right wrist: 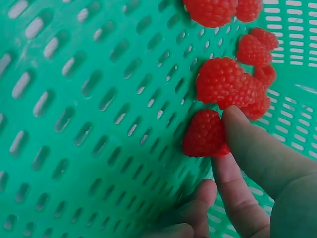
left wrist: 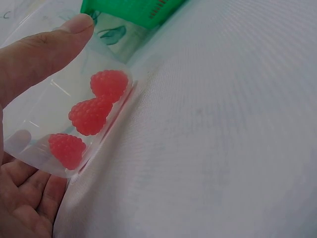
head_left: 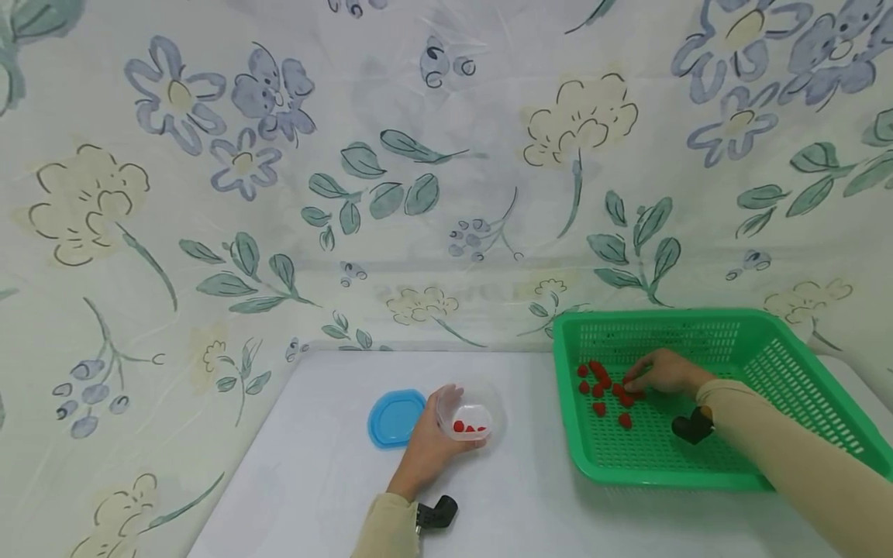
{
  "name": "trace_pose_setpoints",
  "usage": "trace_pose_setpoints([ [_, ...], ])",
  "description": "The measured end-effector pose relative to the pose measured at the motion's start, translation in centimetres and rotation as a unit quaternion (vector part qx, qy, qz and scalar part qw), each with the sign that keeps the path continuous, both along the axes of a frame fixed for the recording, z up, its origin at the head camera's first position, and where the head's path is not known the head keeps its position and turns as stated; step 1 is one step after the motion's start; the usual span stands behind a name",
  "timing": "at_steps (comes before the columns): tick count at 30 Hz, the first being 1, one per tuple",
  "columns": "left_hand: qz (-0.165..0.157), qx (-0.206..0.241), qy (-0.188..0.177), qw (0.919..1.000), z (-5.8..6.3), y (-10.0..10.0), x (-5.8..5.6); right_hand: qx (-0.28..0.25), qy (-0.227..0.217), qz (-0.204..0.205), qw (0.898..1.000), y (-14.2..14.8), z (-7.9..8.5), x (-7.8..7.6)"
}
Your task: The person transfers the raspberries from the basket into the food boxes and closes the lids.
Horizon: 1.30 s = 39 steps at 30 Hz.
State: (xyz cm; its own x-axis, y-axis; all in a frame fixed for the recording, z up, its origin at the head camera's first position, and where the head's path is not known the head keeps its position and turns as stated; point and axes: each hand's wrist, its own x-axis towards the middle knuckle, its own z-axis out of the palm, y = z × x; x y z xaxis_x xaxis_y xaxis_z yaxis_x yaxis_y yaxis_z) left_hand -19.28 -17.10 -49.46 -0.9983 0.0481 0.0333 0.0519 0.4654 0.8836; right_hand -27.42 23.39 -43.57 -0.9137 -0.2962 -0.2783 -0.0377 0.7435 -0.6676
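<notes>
My left hand (head_left: 427,449) grips a clear plastic container (head_left: 481,397) on the white table, fingers and thumb around its side. Through the container's wall in the left wrist view, three red raspberries (left wrist: 90,116) lie at the bottom. Inside the green basket, my right hand (head_left: 663,373) reaches down to more raspberries (head_left: 598,390) on the left of its floor. With thumb and forefinger, it pinches a raspberry (right wrist: 204,134) in the right wrist view; the fingertips partly hide it. Several other raspberries (right wrist: 220,82) lie close around.
A blue lid (head_left: 394,419) lies flat on the white table (head_left: 300,480), just left of the container. The green slotted basket (head_left: 576,449) has raised walls and stands on the table's right side. Behind the table hangs a flower-patterned cloth (head_left: 488,194).
</notes>
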Motion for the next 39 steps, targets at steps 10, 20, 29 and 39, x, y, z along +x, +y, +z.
trace_pose_setpoints([
  [10, -0.005, 0.004, 0.001, 1.0000, 0.0, 0.1, 0.1, -0.020, -0.006, 0.009, 1.000, 0.2, 0.6, 0.2],
  [20, -0.006, 0.009, -0.001, 0.9999, 0.1, 0.0, 0.3, -0.067, -0.009, 0.020, 0.997, -0.3, 1.7, 0.3],
  [29, -0.003, 0.005, 0.001, 1.0000, 0.1, 0.0, 0.2, -0.104, -0.002, 0.018, 0.994, -1.9, 4.0, 1.2],
  [39, 0.000, 0.004, 0.002, 1.0000, 0.1, 0.0, 0.0, -0.144, 0.003, 0.000, 0.990, -3.0, 5.3, 2.7],
])
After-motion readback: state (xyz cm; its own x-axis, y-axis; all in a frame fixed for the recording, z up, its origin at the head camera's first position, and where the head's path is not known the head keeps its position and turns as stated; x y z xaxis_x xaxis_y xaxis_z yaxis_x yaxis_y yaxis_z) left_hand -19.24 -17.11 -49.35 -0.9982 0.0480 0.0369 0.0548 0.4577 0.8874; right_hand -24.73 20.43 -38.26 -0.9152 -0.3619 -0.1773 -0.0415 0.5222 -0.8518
